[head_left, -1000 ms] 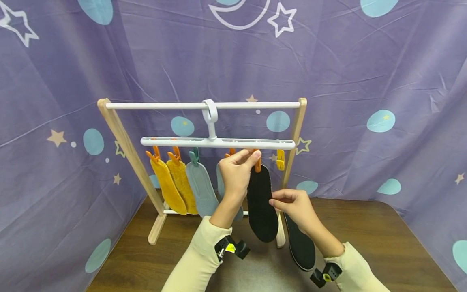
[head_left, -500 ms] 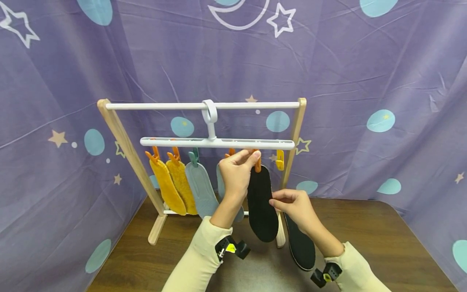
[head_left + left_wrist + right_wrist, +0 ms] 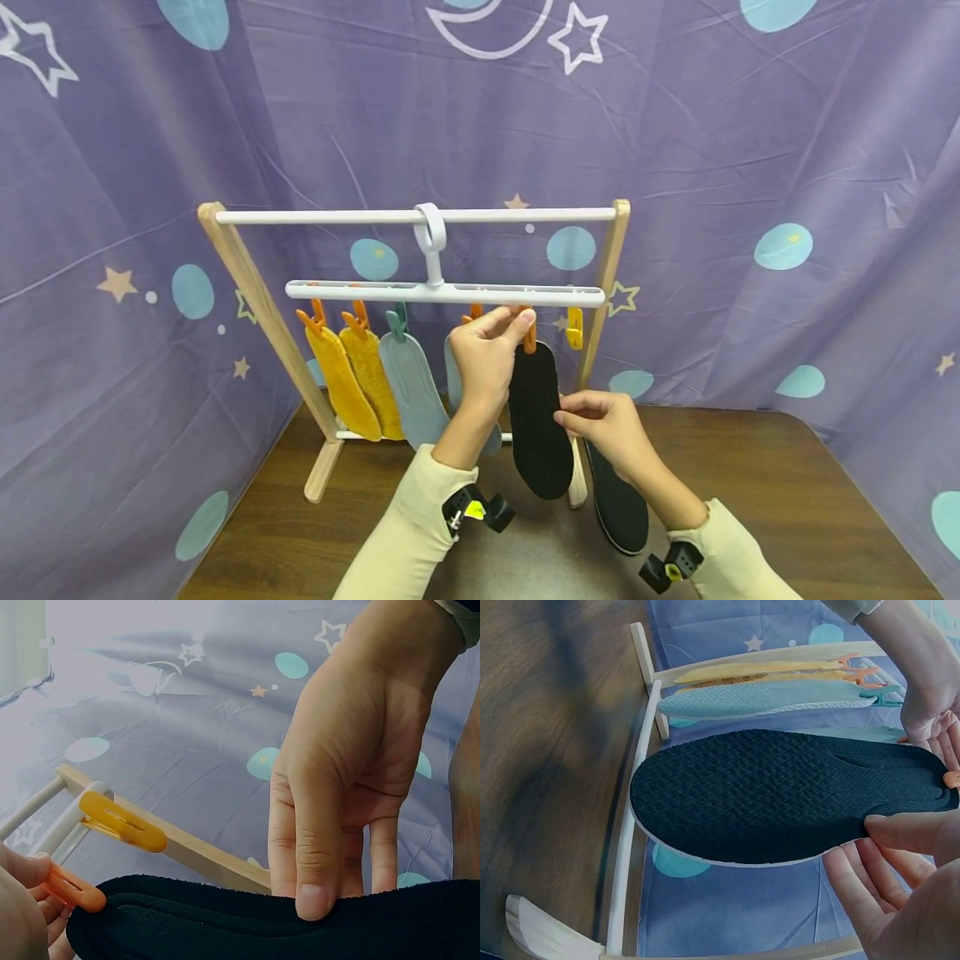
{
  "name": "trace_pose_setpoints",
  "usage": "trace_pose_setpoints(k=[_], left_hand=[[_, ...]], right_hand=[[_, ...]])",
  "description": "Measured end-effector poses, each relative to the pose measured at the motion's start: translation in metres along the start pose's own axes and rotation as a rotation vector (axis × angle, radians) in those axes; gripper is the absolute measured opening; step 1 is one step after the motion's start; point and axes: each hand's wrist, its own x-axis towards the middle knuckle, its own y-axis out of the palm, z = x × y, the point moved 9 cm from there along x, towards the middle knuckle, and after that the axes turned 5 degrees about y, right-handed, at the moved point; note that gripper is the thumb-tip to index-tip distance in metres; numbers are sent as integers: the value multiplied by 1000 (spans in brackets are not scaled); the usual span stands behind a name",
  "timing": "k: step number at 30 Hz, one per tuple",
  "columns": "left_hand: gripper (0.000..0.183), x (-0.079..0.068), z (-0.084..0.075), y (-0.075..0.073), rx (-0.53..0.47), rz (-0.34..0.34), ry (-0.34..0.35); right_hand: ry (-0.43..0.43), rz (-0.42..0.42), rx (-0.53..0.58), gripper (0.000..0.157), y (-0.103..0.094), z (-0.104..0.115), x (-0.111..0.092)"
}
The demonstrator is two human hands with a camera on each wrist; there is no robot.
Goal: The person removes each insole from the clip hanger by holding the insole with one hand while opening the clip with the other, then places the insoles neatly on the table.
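Observation:
A black insole (image 3: 540, 425) hangs upright under the white hanger bar (image 3: 450, 292), its top end at an orange clip (image 3: 530, 337). My left hand (image 3: 483, 358) pinches that clip between thumb and fingers. Lower down, my right hand (image 3: 603, 425) pinches the insole's right edge, thumb on the near face, as the right wrist view also shows with the insole (image 3: 780, 799). A yellow clip (image 3: 575, 328) hangs with nothing in it at the bar's right end. Behind my right hand, a second black insole (image 3: 621, 508) lies on the table.
Two yellow insoles (image 3: 341, 383) and a light blue insole (image 3: 412, 387) hang at the left from clips. Another blue insole (image 3: 453, 371) is partly hidden by my left arm. A wooden stand (image 3: 255, 312) with a white rod (image 3: 322, 217) carries the hanger above the brown table (image 3: 750, 475).
Hardly anything differs. The hanger and the insoles on it have shifted very slightly left in the head view, while both hands keep their grips.

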Motion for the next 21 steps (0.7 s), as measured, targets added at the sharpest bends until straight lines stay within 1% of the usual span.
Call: trace_pose_setpoints(k=[14, 21], left_hand=[[14, 1, 3, 1, -29, -9, -10], [14, -2, 8, 0, -27, -21, -40]], right_hand=[[4, -15, -12, 20, -4, -1, 1], [18, -13, -17, 20, -4, -6, 0]])
